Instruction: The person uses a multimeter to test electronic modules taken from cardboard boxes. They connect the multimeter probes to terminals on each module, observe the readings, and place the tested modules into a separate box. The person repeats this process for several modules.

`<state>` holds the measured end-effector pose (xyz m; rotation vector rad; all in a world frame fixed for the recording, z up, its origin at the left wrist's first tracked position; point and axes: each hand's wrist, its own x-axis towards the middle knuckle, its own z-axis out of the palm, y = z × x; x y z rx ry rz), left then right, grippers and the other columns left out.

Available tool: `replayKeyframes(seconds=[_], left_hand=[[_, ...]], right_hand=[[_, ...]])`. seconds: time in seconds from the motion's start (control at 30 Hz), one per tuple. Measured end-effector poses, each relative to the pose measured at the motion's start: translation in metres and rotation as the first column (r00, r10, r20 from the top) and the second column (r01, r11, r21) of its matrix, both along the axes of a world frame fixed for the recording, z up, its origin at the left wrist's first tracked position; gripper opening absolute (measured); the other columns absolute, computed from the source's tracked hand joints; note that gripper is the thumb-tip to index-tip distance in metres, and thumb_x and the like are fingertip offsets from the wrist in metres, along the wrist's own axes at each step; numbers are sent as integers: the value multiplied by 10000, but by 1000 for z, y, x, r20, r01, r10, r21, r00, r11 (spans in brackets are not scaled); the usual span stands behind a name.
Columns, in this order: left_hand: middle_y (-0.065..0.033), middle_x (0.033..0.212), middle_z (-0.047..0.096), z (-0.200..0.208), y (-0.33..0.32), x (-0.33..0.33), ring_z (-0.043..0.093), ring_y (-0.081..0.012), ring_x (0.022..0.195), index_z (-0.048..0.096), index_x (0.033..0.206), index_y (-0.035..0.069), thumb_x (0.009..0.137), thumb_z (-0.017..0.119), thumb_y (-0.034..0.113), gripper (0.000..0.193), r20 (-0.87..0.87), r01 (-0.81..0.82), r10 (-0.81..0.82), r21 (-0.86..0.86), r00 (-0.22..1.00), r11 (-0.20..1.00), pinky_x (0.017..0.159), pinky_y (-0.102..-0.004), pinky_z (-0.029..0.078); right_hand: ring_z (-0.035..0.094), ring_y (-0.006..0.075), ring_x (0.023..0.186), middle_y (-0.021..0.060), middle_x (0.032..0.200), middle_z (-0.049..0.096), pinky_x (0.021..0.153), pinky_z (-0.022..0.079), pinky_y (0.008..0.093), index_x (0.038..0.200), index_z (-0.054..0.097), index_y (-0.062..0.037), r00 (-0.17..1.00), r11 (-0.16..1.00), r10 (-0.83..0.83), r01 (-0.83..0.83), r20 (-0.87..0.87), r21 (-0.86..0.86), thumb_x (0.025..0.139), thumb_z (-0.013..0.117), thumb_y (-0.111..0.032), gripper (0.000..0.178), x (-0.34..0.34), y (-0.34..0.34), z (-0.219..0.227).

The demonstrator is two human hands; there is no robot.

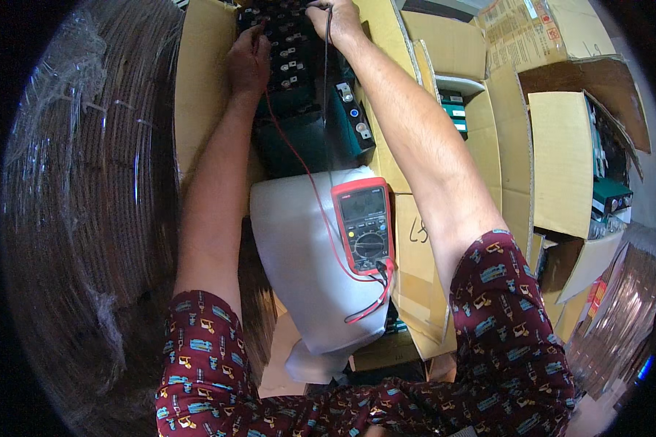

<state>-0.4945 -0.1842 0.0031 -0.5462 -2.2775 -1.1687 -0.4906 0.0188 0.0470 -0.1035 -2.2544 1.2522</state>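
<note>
Both my arms reach to the far end of an open cardboard box (204, 87) packed with dark green battery cells (299, 146), whose black tops carry silver terminals. My left hand (248, 64) is closed on a red test probe, its tip pointing at the cell tops. At the upper edge my right hand (337, 22) pinches a black test probe, partly cut off by the picture's rim. Whether either tip touches a terminal I cannot tell. A red lead (297, 151) and a black lead (326, 80) run down to a red-and-grey multimeter (363, 227) lying on white foam sheet (299, 240).
Plastic-wrapped stacks of flat cardboard (87, 197) rise along the left. To the right stand more open cartons (559, 164), some with green cells (611, 195) inside. Box flaps (423, 262) stick out beside the multimeter.
</note>
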Motion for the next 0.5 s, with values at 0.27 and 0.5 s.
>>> replayKeyframes(seconds=[0.27, 0.5], left_hand=[[-200, 1075, 737, 10, 5, 7, 720, -361, 1015, 697, 1251, 59, 999, 603, 240, 323, 9, -15, 15, -7, 1000, 1000, 884, -455, 561], [-213, 1065, 733, 5, 2, 4, 719, -374, 993, 697, 1231, 51, 993, 606, 244, 319, -47, -5, 4, -24, 999, 1000, 875, -457, 559]], right_hand=[[759, 334, 845, 211, 870, 756, 783, 578, 403, 911, 808, -51, 1000, 1000, 12, -12, 14, 18, 844, 745, -145, 132, -6, 5, -4], [761, 317, 836, 208, 857, 759, 782, 569, 396, 891, 804, -41, 999, 1000, 15, -15, 29, 3, 844, 744, -129, 117, -5, 1, -4]])
